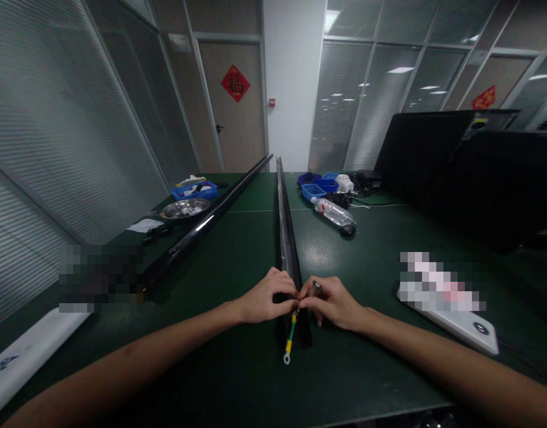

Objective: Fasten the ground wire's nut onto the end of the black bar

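The green-yellow wire (293,328) points to six o'clock over the near end of the black rail (288,244). It should be light and bendable; its yellow sleeve (289,346) seems good to hold. The left hand (271,297), at nine o'clock, is pinching its upper end; the right hand (336,303), at three o'clock, is curled there, but its grip I cannot tell.

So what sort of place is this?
Probably a workshop or assembly area in an office building. The green table holds long black strips and blue bins, while window blinds line the left side, which looks more like an office.
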The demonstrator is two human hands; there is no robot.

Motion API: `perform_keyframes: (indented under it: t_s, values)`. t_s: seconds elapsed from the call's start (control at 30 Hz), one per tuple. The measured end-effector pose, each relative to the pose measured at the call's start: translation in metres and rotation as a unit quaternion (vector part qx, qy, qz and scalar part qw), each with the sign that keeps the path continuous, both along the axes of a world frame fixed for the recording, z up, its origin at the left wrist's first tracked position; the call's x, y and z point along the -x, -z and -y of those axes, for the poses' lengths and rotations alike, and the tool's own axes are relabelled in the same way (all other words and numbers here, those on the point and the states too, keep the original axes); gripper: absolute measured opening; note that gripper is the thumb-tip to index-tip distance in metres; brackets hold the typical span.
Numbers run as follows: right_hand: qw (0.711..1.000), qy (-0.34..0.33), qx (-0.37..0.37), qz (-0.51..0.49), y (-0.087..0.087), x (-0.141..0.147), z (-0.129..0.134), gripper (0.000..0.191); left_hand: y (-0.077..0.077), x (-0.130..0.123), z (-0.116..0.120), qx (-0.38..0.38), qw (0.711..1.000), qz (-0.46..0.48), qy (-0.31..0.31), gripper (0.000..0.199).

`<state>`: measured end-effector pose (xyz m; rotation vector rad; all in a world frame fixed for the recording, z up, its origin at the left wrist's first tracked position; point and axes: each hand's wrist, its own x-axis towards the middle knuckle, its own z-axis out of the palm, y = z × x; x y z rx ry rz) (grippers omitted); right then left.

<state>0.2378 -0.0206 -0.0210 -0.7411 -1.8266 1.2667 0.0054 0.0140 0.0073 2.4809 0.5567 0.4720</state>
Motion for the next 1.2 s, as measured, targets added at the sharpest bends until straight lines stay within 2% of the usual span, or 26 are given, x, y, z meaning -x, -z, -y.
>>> perform_keyframes:
  t_s: [0.37, 0.67, 0.9, 1.2]
  values:
    - [0.996, 0.013, -0.085, 0.017, -0.011, -0.002, 0.002, 0.031, -0.003, -0.002, 0.004, -0.01, 1.0, 0.017, -0.02, 0.02]
    - [0.995, 0.002, -0.097, 0.001, -0.01, -0.003, 0.0, 0.027, -0.001, -0.001, 0.003, -0.006, 1.0, 0.011, -0.003, 0.018]
    - [0.988, 0.012, -0.153, 0.014, -0.012, -0.002, 0.002, 0.029, -0.002, -0.002, 0.003, -0.012, 1.0, 0.025, -0.006, 0.016]
    - [0.987, 0.011, -0.158, 0.012, -0.01, -0.002, 0.001, 0.025, 0.0, -0.001, 0.002, -0.009, 1.0, 0.009, -0.009, 0.019]
